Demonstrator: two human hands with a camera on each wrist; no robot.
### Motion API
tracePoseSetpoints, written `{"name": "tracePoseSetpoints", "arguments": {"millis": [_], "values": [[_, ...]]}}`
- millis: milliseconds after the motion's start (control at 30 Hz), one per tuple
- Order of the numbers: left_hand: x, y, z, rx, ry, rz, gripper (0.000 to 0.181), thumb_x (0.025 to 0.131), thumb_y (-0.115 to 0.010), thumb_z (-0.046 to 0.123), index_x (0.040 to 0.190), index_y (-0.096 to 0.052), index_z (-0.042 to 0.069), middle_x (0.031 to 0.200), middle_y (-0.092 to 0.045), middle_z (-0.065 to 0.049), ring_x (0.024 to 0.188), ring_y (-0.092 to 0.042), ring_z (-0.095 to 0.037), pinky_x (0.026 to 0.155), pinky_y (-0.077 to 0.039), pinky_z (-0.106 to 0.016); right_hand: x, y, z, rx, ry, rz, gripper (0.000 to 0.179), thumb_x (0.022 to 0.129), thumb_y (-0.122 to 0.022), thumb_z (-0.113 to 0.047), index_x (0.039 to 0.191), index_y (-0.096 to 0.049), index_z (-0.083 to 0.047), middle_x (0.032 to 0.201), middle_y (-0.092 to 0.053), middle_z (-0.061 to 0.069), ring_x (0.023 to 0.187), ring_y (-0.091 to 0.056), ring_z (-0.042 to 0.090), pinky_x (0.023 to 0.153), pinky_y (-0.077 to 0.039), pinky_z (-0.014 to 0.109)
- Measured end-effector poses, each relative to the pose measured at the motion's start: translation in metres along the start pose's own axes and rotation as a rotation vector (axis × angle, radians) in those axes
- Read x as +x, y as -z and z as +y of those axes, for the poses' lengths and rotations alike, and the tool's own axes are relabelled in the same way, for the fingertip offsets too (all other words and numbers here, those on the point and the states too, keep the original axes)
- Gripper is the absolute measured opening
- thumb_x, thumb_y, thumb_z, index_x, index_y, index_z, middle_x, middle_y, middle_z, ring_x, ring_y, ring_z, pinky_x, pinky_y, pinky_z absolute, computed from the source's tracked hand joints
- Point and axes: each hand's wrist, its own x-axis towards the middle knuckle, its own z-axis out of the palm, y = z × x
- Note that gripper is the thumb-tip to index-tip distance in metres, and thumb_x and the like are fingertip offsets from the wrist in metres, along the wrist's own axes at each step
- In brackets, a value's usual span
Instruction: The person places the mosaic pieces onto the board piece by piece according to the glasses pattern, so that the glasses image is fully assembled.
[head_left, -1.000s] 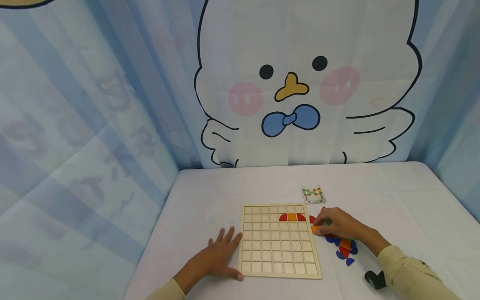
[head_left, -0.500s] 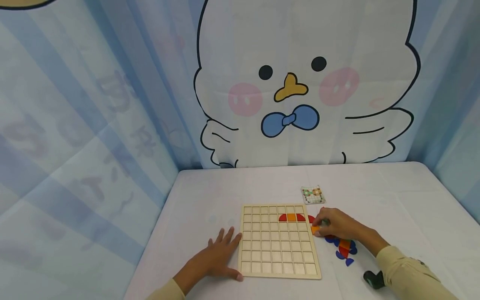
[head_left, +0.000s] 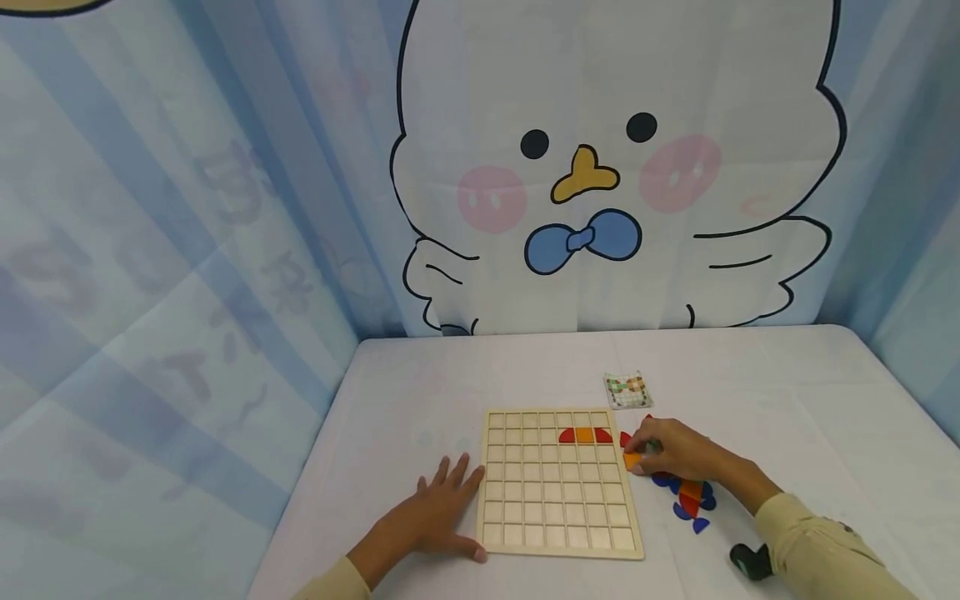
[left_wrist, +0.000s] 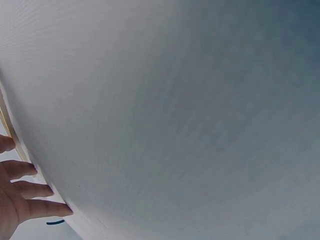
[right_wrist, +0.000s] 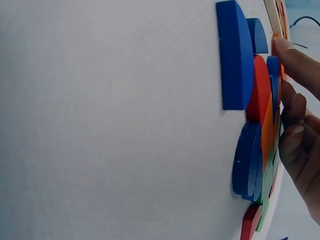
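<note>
Orange tile (head_left: 632, 460) noted at the right rim of the board (head_left: 532, 509); contact with the rim, or any lift from the worktop (head_left: 397, 400), cannot be told. By the right hand (head_left: 678, 446) it is held in a narrow grip, apparently pinched between thumb and finger. The left hand (head_left: 442, 512) is laid palm down along the board's left edge, fingers spread, nothing held; the board is probably being steadied.

Step in hand, as judged: a piece being taken up for the grid. Three tiles (head_left: 584, 435), red, orange and red, are seated at the right end of the board's second row from the far edge; most cells are unfilled. For the next move, a clean lift over the rim and a squaring-up to one cell would seem to be called for, seated tiles left unjostled.

Appearance: flat, bright orange, straight-edged where seen, likely square; part is covered by fingertips, and only a sliver is shown in the right wrist view. Loose pieces (head_left: 688, 490) in blue, red, orange and green are heaped right of the board. Beyond its far right corner, a patterned card (head_left: 628, 390).
</note>
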Motion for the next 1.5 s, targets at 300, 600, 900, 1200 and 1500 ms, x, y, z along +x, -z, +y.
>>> {"name": "tracePoseSetpoints", "arguments": {"millis": [300, 600, 900, 1200, 1500], "values": [[0.0001, 0.0001, 0.0006, 0.000, -0.009, 0.009, 0.119, 0.069, -0.071, 0.077, 0.160, -0.025, 0.016, 0.166, -0.016, -0.021, 0.149, -0.018, -0.052, 0.104, -0.033, -0.075, -0.0014, 0.0017, 0.0008, -0.011, 0.040, -0.005, 0.023, 0.086, -0.080, -0.030, 0.108, -0.078, -0.023, 0.097, -0.061, -0.010, 0.087, -0.051, 0.010, 0.077, -0.048, 0.022], [0.0017, -0.0022, -0.0006, 0.002, -0.004, 0.010, 0.120, 0.069, -0.070, 0.079, 0.161, -0.024, 0.016, 0.167, -0.016, -0.021, 0.150, -0.017, -0.052, 0.105, -0.033, -0.075, -0.0022, 0.0011, 0.0003, -0.033, 0.036, -0.009, 0.020, 0.086, -0.080, -0.030, 0.106, -0.075, -0.025, 0.101, -0.064, -0.010, 0.091, -0.053, 0.011, 0.083, -0.051, 0.027], [0.0003, 0.0001, 0.0000, 0.002, -0.011, 0.007, 0.119, 0.070, -0.071, 0.077, 0.161, -0.024, 0.016, 0.167, -0.016, -0.022, 0.150, -0.017, -0.052, 0.105, -0.033, -0.075, -0.0045, 0.0002, -0.0009, 0.035, 0.016, 0.005, 0.021, 0.088, -0.078, -0.029, 0.105, -0.069, -0.022, 0.103, -0.065, -0.007, 0.086, -0.052, 0.011, 0.076, -0.048, 0.025], [0.0007, -0.0002, -0.0004, -0.002, 0.002, 0.001, 0.120, 0.068, -0.071, 0.078, 0.161, -0.024, 0.017, 0.167, -0.015, -0.021, 0.150, -0.016, -0.052, 0.106, -0.032, -0.075, -0.0028, 0.0017, 0.0030, 0.109, 0.041, 0.014, 0.026, 0.093, -0.073, -0.023, 0.118, -0.069, -0.017, 0.094, -0.061, -0.002, 0.073, -0.052, 0.009, 0.063, -0.047, 0.021], [0.0014, -0.0010, -0.0011, -0.001, 0.002, -0.002, 0.121, 0.068, -0.070, 0.078, 0.161, -0.023, 0.017, 0.167, -0.015, -0.021, 0.150, -0.016, -0.052, 0.105, -0.033, -0.075, 0.0027, 0.0030, -0.0033, 0.172, 0.021, 0.016, 0.028, 0.092, -0.074, -0.026, 0.118, -0.071, -0.016, 0.107, -0.064, 0.005, 0.079, -0.057, 0.012, 0.066, -0.054, 0.022]]}}
